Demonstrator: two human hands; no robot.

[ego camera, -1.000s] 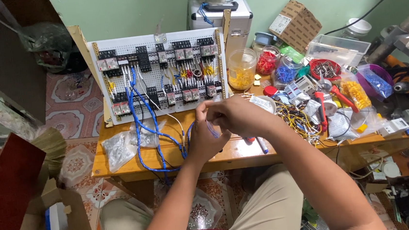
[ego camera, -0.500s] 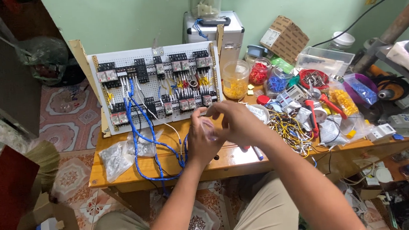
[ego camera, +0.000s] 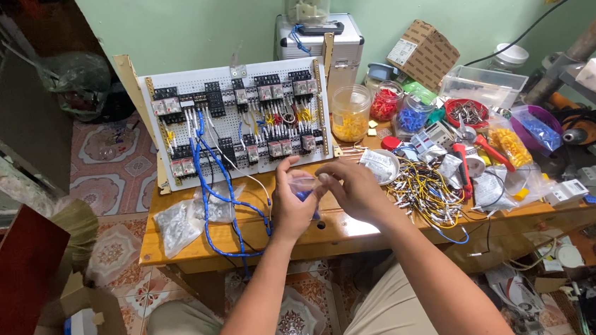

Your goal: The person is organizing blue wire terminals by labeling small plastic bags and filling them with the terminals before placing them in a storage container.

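Observation:
My left hand [ego camera: 290,207] and my right hand [ego camera: 353,188] meet over the wooden table [ego camera: 198,250], fingertips together on a small clear plastic bag [ego camera: 304,186] with something blue inside. Both hands pinch the bag's top. Just behind them a white perforated panel [ego camera: 237,119] stands upright, filled with black relays and terminal blocks. Blue wires [ego camera: 219,195] hang from the panel and loop across the table to the left of my left hand.
Clear bags of small parts [ego camera: 178,223] lie at the table's left. To the right are a heap of yellow-tipped wires [ego camera: 424,189], red-handled pliers [ego camera: 462,169], jars of yellow [ego camera: 349,114] and red [ego camera: 385,102] pieces, a cardboard box [ego camera: 422,53] and a metal case [ego camera: 320,45].
My hands have dropped slightly toward the table's near edge and still work at the small bag. The camera has shifted a little; the table's contents stay put.

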